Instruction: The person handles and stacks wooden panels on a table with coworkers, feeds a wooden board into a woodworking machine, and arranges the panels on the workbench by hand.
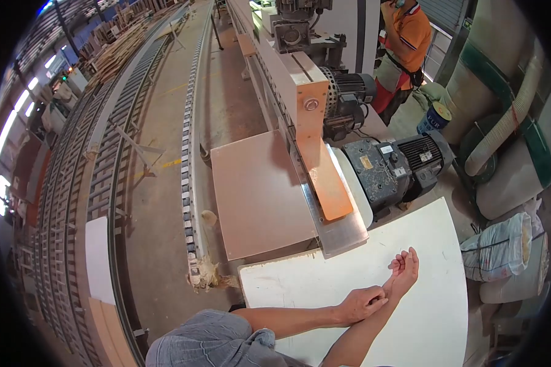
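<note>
My left hand (360,305) comes in from the left, its fingers curled closed and resting against my right forearm just below the wrist. No object shows in it. Beyond it, my right hand (403,269) is held up with the palm turned left. Its fingers are loosely bent and apart, holding nothing. Both hands are above a white curved tabletop (434,257). Past the tabletop's far edge, a flat metal plate (343,240) sits under the orange guard (327,183) of a machine.
A pinkish-brown board (257,196) lies left of the guard. Dark motors (379,174) stand right of it. A chain conveyor (188,153) and roller tracks (128,98) run along the left. A person in an orange shirt (413,37) stands behind, near a blue bucket (433,117). Wrapped sacks (499,251) sit at right.
</note>
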The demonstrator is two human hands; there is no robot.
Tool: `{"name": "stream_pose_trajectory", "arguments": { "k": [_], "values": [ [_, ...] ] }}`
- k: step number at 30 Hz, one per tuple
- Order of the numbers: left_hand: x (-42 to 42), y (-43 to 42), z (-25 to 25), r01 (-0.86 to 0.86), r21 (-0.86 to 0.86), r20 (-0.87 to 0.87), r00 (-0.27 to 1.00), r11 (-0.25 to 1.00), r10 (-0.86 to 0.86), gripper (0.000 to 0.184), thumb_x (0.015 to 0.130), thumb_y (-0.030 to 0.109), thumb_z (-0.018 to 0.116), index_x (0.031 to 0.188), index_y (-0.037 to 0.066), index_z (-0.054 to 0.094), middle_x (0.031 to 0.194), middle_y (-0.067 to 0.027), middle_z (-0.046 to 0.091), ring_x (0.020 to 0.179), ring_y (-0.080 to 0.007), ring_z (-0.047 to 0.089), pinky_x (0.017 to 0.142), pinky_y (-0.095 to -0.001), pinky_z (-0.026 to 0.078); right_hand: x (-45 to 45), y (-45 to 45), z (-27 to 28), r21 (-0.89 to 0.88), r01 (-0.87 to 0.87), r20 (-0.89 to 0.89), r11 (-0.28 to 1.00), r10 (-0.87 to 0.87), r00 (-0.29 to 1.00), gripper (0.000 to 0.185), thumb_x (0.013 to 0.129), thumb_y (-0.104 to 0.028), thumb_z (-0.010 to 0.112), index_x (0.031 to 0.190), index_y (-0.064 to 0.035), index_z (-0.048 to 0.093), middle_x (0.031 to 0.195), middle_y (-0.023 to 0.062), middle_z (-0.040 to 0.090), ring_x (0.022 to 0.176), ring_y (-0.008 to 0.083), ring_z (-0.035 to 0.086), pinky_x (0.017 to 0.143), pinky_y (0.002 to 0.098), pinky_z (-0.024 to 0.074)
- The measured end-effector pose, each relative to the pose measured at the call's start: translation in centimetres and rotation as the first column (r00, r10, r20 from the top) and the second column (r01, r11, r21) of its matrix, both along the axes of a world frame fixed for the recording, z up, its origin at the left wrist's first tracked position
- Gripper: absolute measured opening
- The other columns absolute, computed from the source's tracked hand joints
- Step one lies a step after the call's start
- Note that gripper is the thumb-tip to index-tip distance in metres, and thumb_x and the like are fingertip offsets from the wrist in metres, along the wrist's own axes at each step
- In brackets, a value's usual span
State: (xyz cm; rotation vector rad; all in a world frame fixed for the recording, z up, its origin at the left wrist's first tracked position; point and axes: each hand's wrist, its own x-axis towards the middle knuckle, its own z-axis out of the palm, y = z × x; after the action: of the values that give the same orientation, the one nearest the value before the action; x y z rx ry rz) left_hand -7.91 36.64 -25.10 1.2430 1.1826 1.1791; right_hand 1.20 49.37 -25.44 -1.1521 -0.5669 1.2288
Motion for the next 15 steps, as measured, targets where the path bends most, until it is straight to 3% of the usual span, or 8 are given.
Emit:
{"name": "stream_pose_trajectory", "arguments": {
  "k": [15],
  "values": [
    [0.06, 0.04, 0.10, -0.008, -0.006, -0.007, 1.000, 1.000, 0.007, 0.019, 0.104, 0.023, 0.068, 0.103, 0.004, 0.064, 0.089, -0.0115, 0.067, 0.075, -0.0227, 0.061, 0.071, -0.0357, 0.051, 0.10, -0.03, 0.05, -0.002, -0.013, -0.002, 1.000, 0.013, 1.000, 0.028, 0.106, -0.014, 0.064, 0.130, 0.0010, 0.065, 0.096, 0.0065, 0.069, 0.081, 0.0126, 0.064, 0.066, 0.0236, 0.0542]
  ]
}}
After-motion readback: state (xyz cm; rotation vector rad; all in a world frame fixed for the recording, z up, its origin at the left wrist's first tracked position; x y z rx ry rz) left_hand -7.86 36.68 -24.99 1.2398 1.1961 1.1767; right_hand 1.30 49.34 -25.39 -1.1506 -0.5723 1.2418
